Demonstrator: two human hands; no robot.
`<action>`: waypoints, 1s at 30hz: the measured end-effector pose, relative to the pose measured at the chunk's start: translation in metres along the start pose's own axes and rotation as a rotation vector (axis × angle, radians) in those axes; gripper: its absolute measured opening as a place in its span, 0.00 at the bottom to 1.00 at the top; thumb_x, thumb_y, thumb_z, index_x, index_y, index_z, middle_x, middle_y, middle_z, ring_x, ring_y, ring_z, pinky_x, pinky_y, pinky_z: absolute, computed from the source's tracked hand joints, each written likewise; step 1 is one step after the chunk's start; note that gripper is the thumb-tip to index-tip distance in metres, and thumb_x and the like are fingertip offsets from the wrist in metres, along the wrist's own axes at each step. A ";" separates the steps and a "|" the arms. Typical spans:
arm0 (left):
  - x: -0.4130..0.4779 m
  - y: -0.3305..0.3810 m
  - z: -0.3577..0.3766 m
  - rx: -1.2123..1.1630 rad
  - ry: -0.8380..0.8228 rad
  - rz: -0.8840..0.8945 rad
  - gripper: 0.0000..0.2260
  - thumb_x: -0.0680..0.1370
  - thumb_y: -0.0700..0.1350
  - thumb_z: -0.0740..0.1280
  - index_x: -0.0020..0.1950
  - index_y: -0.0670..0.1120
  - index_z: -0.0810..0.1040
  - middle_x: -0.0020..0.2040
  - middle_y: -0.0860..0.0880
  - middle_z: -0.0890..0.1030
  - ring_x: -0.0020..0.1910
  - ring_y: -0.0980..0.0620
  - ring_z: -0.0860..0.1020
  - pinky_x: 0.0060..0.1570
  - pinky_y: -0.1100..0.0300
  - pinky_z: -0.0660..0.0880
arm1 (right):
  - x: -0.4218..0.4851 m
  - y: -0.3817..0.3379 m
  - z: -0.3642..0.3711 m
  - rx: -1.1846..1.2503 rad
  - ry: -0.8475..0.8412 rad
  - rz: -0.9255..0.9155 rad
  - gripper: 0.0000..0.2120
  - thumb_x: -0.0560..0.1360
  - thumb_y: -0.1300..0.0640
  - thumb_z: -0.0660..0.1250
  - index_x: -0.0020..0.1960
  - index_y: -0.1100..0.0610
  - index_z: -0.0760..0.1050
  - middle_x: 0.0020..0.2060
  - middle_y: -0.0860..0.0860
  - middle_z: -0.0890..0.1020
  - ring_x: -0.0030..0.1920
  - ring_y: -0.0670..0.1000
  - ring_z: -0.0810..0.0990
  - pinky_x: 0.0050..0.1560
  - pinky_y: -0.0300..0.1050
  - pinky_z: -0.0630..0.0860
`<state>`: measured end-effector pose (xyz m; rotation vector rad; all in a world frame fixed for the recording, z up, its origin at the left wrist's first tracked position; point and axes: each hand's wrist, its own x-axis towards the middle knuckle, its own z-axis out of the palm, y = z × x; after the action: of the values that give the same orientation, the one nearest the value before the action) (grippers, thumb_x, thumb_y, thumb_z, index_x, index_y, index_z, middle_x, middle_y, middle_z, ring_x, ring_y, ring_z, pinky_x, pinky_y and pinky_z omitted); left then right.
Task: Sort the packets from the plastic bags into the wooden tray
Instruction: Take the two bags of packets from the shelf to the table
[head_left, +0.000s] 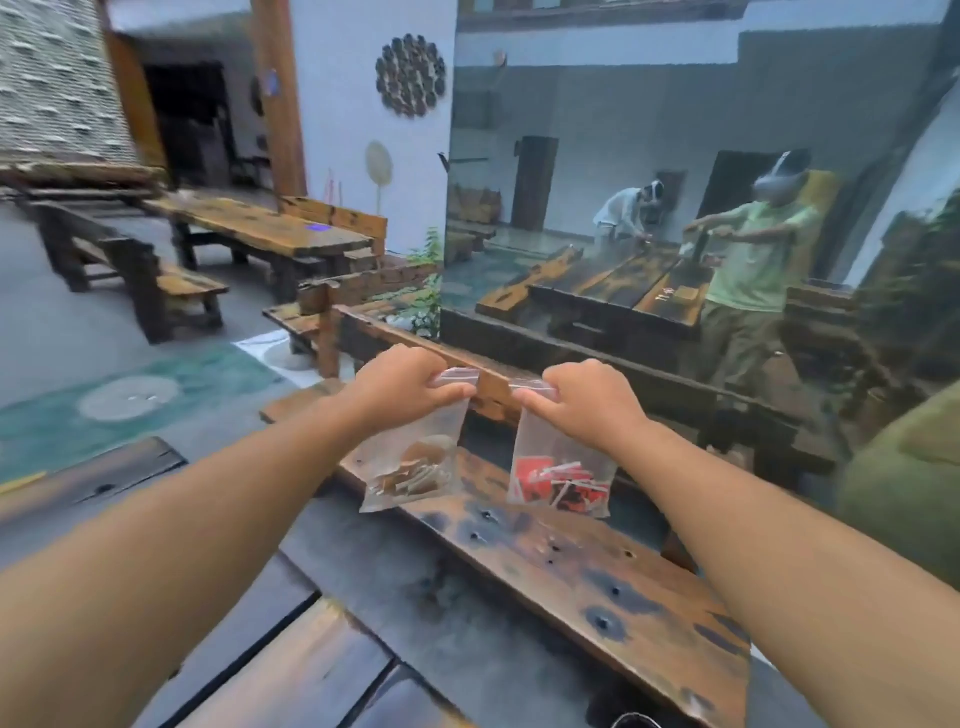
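Note:
Both arms are stretched out in front of me. My left hand (402, 387) pinches the top of a clear plastic bag of brown packets (415, 467), which hangs below it. My right hand (584, 400) pinches the top of a second clear plastic bag of red and white packets (561, 475), hanging the same way. The two bags hang side by side, apart, in the air above a wooden bench (597, 577). No wooden tray shows directly; a small wooden box only appears in the mirror's reflection.
A dark wooden table edge (291, 670) lies below my arms. Behind the bench stands a big mirror (675, 182) reflecting people at a table. More wooden tables and benches (249, 228) stand at the left across a grey floor.

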<state>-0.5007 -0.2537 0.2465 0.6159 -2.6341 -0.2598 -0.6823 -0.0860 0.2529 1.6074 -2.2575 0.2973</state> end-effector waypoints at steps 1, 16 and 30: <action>-0.006 -0.011 -0.003 0.021 0.010 -0.033 0.25 0.76 0.64 0.65 0.29 0.48 0.67 0.27 0.50 0.71 0.27 0.49 0.69 0.30 0.55 0.63 | 0.011 -0.009 0.007 0.021 0.001 -0.042 0.26 0.77 0.32 0.56 0.30 0.49 0.63 0.31 0.48 0.75 0.34 0.53 0.77 0.34 0.48 0.74; -0.123 -0.032 0.004 0.246 0.090 -0.548 0.26 0.76 0.64 0.64 0.30 0.47 0.64 0.28 0.48 0.71 0.29 0.47 0.70 0.30 0.52 0.61 | 0.070 -0.102 0.087 0.329 -0.044 -0.569 0.33 0.75 0.26 0.49 0.31 0.52 0.73 0.28 0.49 0.78 0.31 0.51 0.77 0.33 0.49 0.75; -0.273 -0.011 0.117 0.055 0.024 -0.962 0.26 0.76 0.66 0.63 0.29 0.48 0.66 0.26 0.51 0.71 0.27 0.52 0.70 0.30 0.53 0.63 | -0.056 -0.153 0.206 0.452 -0.367 -0.775 0.29 0.77 0.32 0.56 0.33 0.56 0.73 0.29 0.51 0.77 0.33 0.56 0.77 0.33 0.50 0.71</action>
<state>-0.3262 -0.1284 0.0411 1.8438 -2.1204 -0.4383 -0.5545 -0.1639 0.0366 2.8139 -1.6519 0.3292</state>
